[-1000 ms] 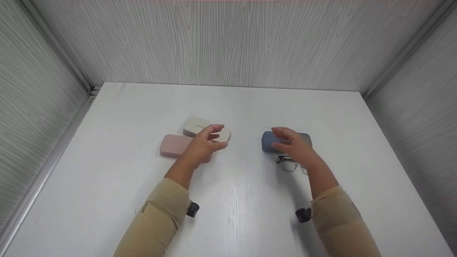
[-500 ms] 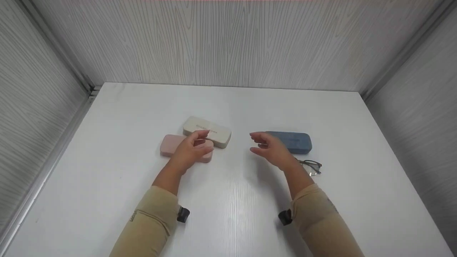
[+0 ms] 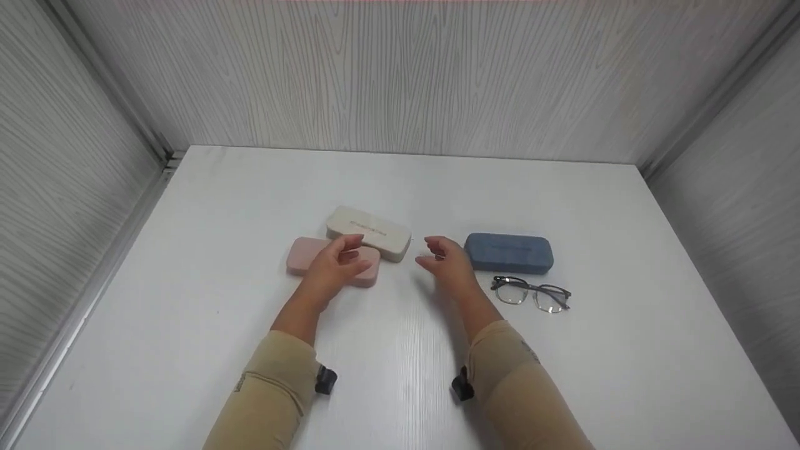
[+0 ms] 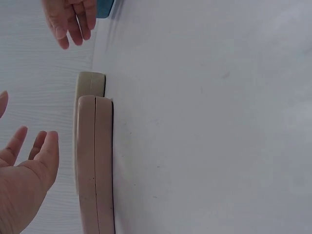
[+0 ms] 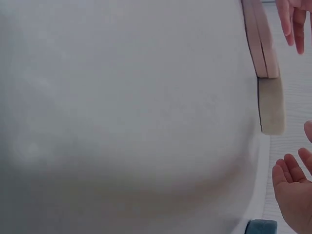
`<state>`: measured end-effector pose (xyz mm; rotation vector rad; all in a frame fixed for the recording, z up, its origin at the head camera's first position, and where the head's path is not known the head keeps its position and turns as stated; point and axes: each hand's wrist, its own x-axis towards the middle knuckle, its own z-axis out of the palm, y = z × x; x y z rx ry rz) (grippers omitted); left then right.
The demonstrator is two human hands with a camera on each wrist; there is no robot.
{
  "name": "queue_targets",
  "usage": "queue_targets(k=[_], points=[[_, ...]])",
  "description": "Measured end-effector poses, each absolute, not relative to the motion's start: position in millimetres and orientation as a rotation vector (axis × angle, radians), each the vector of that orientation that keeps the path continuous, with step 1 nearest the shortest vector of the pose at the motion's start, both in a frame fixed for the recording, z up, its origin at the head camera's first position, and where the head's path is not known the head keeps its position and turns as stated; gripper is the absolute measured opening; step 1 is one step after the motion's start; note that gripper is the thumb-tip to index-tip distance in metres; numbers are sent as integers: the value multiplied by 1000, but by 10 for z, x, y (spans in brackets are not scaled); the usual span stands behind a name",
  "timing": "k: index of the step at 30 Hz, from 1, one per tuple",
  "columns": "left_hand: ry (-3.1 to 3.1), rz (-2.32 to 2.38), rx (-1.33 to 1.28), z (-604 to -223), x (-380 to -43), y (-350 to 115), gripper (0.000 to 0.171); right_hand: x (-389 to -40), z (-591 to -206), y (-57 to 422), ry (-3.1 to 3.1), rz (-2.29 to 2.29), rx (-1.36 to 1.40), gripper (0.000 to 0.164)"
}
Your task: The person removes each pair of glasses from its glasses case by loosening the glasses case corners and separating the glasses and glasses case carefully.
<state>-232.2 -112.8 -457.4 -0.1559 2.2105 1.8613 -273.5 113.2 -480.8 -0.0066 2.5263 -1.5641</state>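
Observation:
My left hand [image 3: 331,269] hovers over the pink glasses case [image 3: 302,255], fingers relaxed and holding nothing. Behind that case lies a cream glasses case [image 3: 370,230] with faint lettering, set at a slant. In the left wrist view the pink case [image 4: 95,165] stands out, its lid seam closed, in front of the cream one [image 4: 91,84]. My right hand [image 3: 452,265], loosely spread and holding nothing, is between the cream case and the blue glasses case [image 3: 509,253]. A pair of dark-framed eyeglasses [image 3: 530,292] lies on the table just in front of the blue case.
The white table [image 3: 400,400] carries all these things. A wood-grain panel [image 3: 400,75] rises along its back edge, with side walls at left [image 3: 69,206] and right [image 3: 731,231]. Both sleeves bear a black wrist camera at the cuff.
My right hand has moved left, away from above the blue case and eyeglasses, uncovering both. My left hand has drawn back slightly from the cream case to over the pink one. The cases stay put.

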Motion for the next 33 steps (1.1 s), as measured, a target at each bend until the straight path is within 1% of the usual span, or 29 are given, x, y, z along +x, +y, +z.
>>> queue_targets(k=[4, 10, 18, 21, 28, 33], points=[[2209, 1862, -169, -4570, -2313, -1092, 54, -2763, -4865, 1053, 2574, -1443, 52, 58], [2201, 1858, -138, -4596, -2266, -1062, 53, -2793, -4891, 965, 2696, -1167, 48, 70], [2187, 1869, -145, -4632, -2189, -1014, 51, -2773, -4872, 828, 2682, -1189, 1, 82], [2168, 1888, -146, -4645, -2180, -981, 51, -2766, -4852, 800, 2690, -1201, -1, 82], [2155, 1904, -152, -4640, -2166, -901, 48, -2761, -4831, 850, 2710, -1206, 42, 72], [2133, 1897, -153, -4638, -2148, -877, 49, -2759, -4835, 940, 2696, -1189, 75, 73]])
